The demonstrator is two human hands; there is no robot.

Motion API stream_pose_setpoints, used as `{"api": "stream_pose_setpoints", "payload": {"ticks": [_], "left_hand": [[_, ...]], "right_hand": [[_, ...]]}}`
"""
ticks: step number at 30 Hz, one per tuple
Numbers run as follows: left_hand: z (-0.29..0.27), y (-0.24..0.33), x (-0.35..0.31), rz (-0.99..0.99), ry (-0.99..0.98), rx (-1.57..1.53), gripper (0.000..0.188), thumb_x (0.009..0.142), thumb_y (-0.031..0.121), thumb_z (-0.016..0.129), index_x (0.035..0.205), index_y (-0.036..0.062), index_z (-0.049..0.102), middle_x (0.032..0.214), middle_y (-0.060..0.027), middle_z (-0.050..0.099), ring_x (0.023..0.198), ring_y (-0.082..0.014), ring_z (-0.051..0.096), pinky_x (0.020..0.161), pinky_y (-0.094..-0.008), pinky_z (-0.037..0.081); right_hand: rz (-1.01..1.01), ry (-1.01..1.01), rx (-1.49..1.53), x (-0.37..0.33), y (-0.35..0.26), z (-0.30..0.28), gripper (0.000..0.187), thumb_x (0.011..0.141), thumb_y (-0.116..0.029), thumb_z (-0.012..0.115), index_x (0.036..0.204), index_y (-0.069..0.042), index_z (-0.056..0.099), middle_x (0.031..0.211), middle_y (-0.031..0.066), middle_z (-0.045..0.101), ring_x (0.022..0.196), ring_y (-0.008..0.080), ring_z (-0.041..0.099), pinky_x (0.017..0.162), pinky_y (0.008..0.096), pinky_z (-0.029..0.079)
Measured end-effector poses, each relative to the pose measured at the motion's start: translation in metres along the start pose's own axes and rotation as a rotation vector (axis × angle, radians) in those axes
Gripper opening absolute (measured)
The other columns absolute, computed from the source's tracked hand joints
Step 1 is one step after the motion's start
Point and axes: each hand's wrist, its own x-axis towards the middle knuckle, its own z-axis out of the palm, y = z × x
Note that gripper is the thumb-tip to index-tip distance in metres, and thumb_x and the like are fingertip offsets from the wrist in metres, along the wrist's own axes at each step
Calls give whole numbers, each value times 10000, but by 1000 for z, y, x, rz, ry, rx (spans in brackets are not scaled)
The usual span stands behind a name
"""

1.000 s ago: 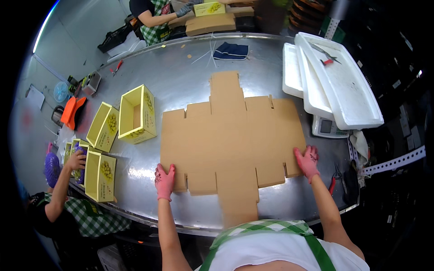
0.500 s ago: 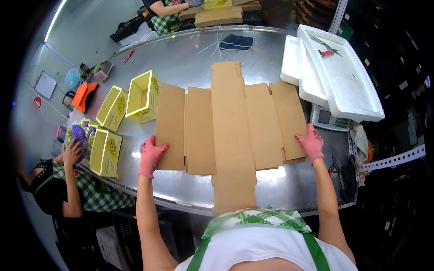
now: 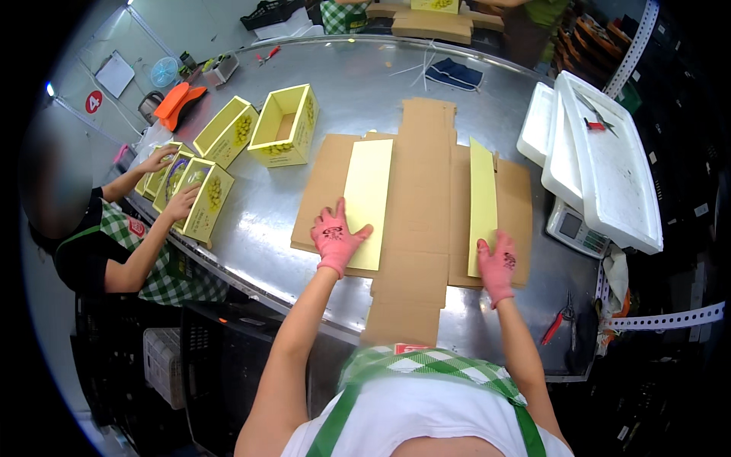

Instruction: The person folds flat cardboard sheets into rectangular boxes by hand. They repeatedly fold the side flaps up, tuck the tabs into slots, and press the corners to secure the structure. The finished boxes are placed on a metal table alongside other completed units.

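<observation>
A flat cardboard box blank [image 3: 415, 206] lies on the metal table in front of me, brown side up, its long middle strip running toward my apron. Two flaps are folded inward and show yellow outsides: a left flap [image 3: 370, 194] and a right flap [image 3: 482, 198], narrower to the eye and apparently tilted. My left hand [image 3: 336, 238], in a pink glove, rests with spread fingers on the near part of the left flap. Against the near end of the right flap lies my right hand [image 3: 499, 266], also gloved in pink, its thumb apart from its fingers.
Yellow open boxes [image 3: 270, 126] stand at the left, where a co-worker's hands [image 3: 179, 202] reach into some. White foam trays [image 3: 609, 167] lean over a scale [image 3: 575, 228] at the right. Red-handled pliers [image 3: 553, 327] lie near the front edge; a dark blue cloth [image 3: 454, 74] lies behind.
Both hands have moved inward from the blank's outer edges, and its outer flaps have been folded over to show yellow. My view has shifted. The co-worker's hands are now at the boxes.
</observation>
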Motion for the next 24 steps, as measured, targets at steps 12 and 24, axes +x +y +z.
{"api": "stream_pose_setpoints", "payload": {"ticks": [12,24], "left_hand": [[1,-6,40,-65,-289,-305,1188,597,397,826,1485,125,85,1319,-238,372,1075,-337,562,870,-426,494],[-86,88,17,860,-801,-80,571,687,380,753,1176,122,611,1442,-112,351,1202,-323,466,1009,-392,400]], "right_hand": [[266,-328,625,55,-11,-19,749,698,-251,759,1283,36,389,1026,169,643,896,235,634,804,327,501],[-451,94,157,21,-84,-12,512,745,-96,640,1245,-126,532,1353,175,404,1130,337,535,801,390,512]]}}
